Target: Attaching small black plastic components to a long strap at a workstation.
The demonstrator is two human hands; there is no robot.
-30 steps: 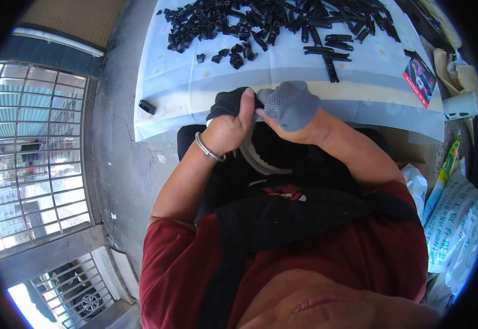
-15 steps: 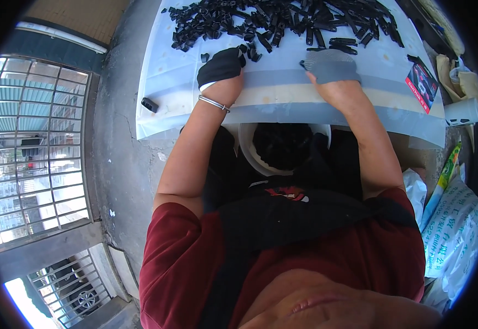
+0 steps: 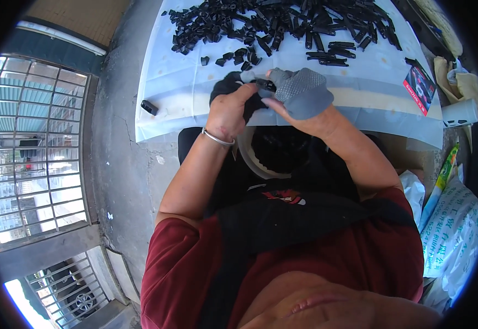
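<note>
My left hand (image 3: pixel 229 107), in a black fingerless glove, is closed round a small black plastic piece (image 3: pixel 266 85) above the front of the table. From the right, my right hand (image 3: pixel 304 94) in a grey dotted glove meets it, its fingers closed at the same piece. Fingers partly cover the piece, so its full shape is hidden. Just beyond my hands lie several short black plastic pieces (image 3: pixel 240 56). A small stack of long black plastic pieces (image 3: pixel 329 58) sits farther right.
Heaps of short pieces (image 3: pixel 200 30) and long pieces (image 3: pixel 354 22) cover the table's far side. A lone black piece (image 3: pixel 149 107) lies at left, a red-and-black printed card (image 3: pixel 420 88) at right. Below the table edge stands a white bucket (image 3: pixel 248 159) with dark contents. Plastic bags (image 3: pixel 453 230) are at right.
My hands, apart over the table before, have come together at the black piece. The right moved left and toward me; the left came nearer, uncovering short pieces on the table.
</note>
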